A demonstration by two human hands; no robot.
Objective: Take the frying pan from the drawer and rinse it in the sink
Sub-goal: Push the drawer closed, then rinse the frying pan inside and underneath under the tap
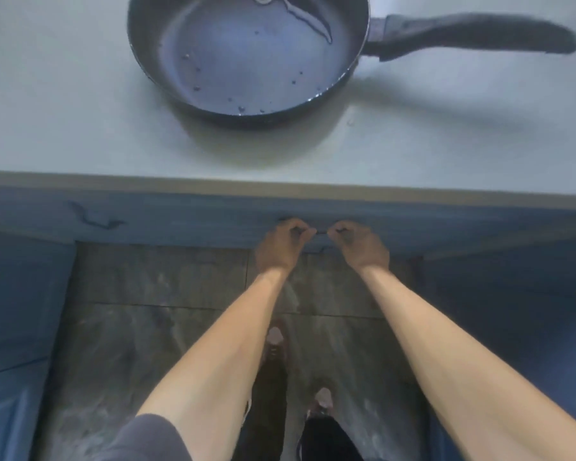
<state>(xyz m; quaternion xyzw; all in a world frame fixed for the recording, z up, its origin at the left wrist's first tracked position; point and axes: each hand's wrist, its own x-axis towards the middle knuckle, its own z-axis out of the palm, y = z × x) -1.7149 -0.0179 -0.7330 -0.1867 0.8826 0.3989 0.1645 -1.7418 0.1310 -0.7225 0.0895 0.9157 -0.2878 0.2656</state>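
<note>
A dark frying pan [246, 51] sits upright on the pale countertop [64, 111], with water drops and a thin streak of water inside; its black handle [473, 34] points right. Below the counter edge, my left hand [281, 249] and my right hand [359, 246] are side by side, fingers curled around a thin dark drawer handle [321, 231] on the blue drawer front [180, 217]. Neither hand touches the pan. The sink is out of view.
Blue cabinet fronts [17, 311] flank me on the left and right [512, 311]. A dark tiled floor [147, 287] lies below, with my legs and feet [275, 337] on it. The counter edge [280, 188] runs across the middle of the view.
</note>
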